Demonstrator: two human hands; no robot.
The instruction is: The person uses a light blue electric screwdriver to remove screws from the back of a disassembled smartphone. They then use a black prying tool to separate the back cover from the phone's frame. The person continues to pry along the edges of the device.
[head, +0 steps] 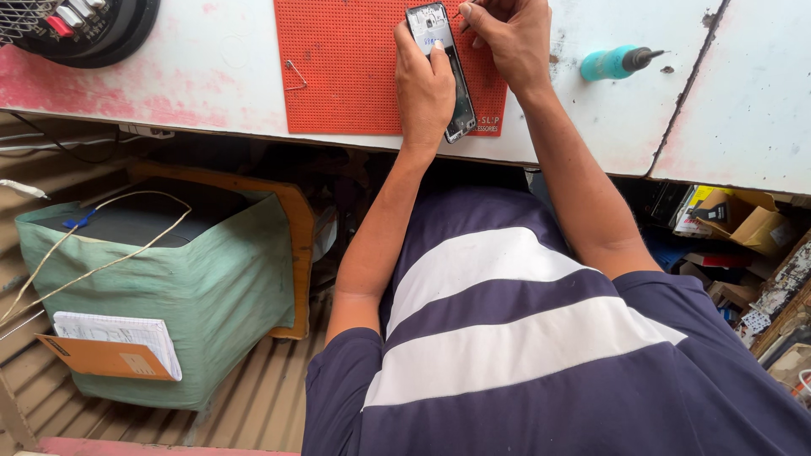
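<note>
While gripped in the left hand [424,89], opened phone [443,72] lengthwise away, right hand [505,38] pinching a small tool.

An opened phone [443,67] lies on a mat [346,76] on the table [211,76]. The left hand [424,89] grips it; the right hand [505,38] sits just right. A bottle [615,62] lies farther right, 1 box [160,295] below left.

Short-sleeved navy shirt [541,371], two broad white stripes across it; forearms bare, no watch or rings visible.
</note>
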